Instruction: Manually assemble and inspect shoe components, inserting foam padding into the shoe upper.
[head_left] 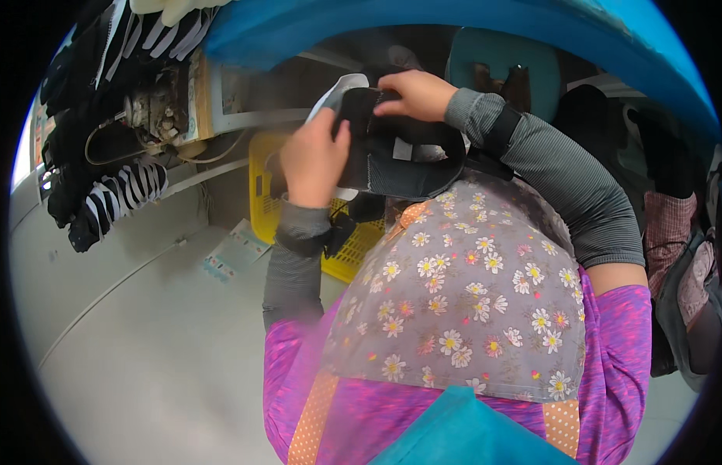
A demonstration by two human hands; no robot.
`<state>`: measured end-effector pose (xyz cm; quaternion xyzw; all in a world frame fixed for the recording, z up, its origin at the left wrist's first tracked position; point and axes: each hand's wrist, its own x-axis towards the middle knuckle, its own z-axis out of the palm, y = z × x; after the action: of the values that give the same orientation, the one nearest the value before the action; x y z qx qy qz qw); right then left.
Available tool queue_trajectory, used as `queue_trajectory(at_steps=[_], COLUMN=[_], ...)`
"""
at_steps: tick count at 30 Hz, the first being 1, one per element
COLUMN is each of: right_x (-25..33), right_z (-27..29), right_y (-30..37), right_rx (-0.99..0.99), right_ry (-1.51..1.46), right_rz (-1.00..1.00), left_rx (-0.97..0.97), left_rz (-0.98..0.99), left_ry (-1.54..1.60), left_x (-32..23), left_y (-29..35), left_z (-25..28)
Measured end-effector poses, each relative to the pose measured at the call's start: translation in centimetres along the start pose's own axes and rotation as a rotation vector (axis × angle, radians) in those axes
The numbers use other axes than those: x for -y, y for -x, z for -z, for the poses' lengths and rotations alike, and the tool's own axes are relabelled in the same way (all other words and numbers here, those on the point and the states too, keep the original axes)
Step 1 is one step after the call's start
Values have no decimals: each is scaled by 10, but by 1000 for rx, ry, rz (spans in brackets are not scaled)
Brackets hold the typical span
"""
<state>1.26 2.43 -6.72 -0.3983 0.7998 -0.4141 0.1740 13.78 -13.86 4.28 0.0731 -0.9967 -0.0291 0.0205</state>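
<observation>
Above my lap I hold a black stitched fabric piece (380, 167). It has an opening with a small white label (402, 149) showing inside, and pale stitching runs along its edges. My left hand (316, 159) is closed on its left edge, thumb pointing up. My right hand (419, 95) pinches the top edge, fingers bent over it. A white sheet-like piece (342, 87) sticks out behind the black fabric, between my hands. I cannot tell whether it is joined to it. Grey striped sleeves cover both forearms.
A yellow plastic basket (349, 252) stands below my hands. Black and white striped fabric pieces (124, 194) hang at the left, near a machine part (155, 112). A blue surface (299, 35) curves across the top. More cloth (671, 225) hangs at the right. A printed sheet (235, 252) lies on the floor.
</observation>
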Motion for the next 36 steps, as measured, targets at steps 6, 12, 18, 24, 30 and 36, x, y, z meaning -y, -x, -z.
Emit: queue_trajectory(at_steps=[6, 12, 18, 24, 30, 36], right_x=[17, 41, 79, 114, 133, 135], right_z=[19, 78, 131, 175, 170, 162], right_y=[19, 30, 30, 41, 34, 36], right_rx=[-99, -244, -610, -889, -990, -961], right_ry=[-135, -193, -256, -773, -459, -589], right_rz=[57, 66, 125, 197, 182, 324], left_rx=[-272, -47, -99, -98, 69, 29], left_rz=[111, 207, -168, 258, 119, 71], left_ry=[131, 988, 1522, 1932, 2127, 2039], left_x=[45, 45, 3, -29, -89, -102], left_y=[-18, -35, -54, -71, -66, -72], left_z=[-16, 47, 112, 26, 36, 44])
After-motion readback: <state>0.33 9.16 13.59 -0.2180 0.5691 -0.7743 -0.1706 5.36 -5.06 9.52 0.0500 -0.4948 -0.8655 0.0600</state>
